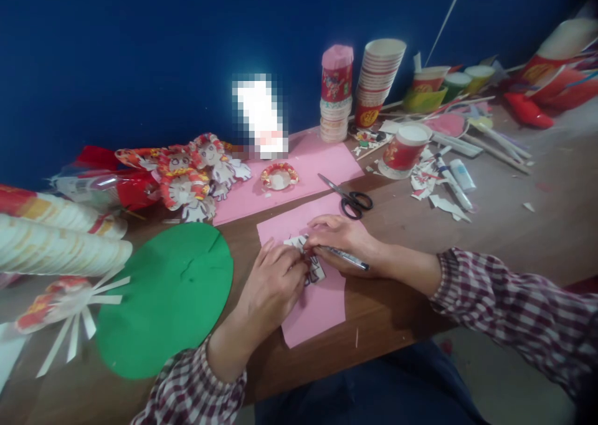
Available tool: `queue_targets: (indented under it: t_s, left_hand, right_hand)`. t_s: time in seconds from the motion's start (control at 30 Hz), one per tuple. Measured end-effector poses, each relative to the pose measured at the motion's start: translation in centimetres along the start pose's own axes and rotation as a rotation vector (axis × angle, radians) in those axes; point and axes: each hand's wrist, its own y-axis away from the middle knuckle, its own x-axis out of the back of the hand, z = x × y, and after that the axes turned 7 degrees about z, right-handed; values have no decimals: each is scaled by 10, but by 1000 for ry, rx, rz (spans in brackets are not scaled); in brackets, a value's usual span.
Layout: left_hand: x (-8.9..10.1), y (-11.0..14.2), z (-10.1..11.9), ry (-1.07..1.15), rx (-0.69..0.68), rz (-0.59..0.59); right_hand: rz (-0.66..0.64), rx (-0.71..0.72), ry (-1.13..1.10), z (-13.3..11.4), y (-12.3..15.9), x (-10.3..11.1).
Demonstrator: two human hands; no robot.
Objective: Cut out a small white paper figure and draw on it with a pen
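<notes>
One brown table (387, 316) spans the frame, a large green disc (163, 300) lying at lower left. Pink paper (313, 319) sits at the centre, below the black scissors (351, 202). Over it, the right hand (346, 241) grips a pen (348, 258), its fingers closed around the barrel. The left hand (273, 281) is pressed down with fingers slightly bent, holding a small white paper piece (317, 272), marked with dark lines, against the pink paper.
</notes>
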Motion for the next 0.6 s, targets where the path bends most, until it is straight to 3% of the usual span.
queue_targets:
  t_s: [0.47,0.6]
  left_hand:
    - [-2,3,-1,-6,-9,-31]
    - [-1,2,1,-8,4,-20]
  right_hand:
    - [26,-12,-94,0,-2,0]
    - [55,-131,-248,-4,-5,7]
